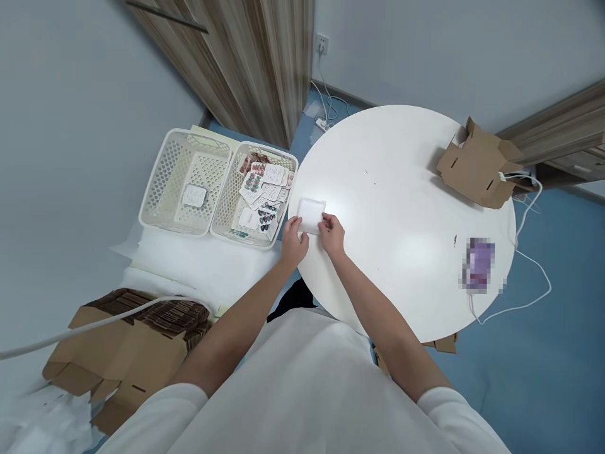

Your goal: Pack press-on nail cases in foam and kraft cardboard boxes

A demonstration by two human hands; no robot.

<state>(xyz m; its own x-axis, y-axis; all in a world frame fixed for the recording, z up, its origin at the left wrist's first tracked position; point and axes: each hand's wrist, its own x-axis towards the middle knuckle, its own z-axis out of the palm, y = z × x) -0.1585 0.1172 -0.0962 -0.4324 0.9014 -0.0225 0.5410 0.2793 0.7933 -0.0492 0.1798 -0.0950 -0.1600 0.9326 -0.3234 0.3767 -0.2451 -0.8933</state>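
Between my two hands is a small white packet (311, 215), roughly square, at the left edge of the round white table (387, 183). My left hand (293, 243) pinches its lower left corner, and my right hand (333, 234) grips its right side. Fingers of both hands are closed on it. What the packet contains cannot be made out. Just left of my hands stands a white perforated basket (220, 221) with several cards of coloured press-on nails (253, 183) and white printed cards. Beside it, a second basket (154, 183) holds a white card packet (194, 195).
An open cardboard box (477, 165) sits at the table's far right, near a white cable (532, 211). A blurred purple object (480, 263) lies on the right side. Flattened cardboard boxes (127, 353) are stacked at lower left, below white sheets (203, 261). A wooden cabinet (250, 63) stands behind.
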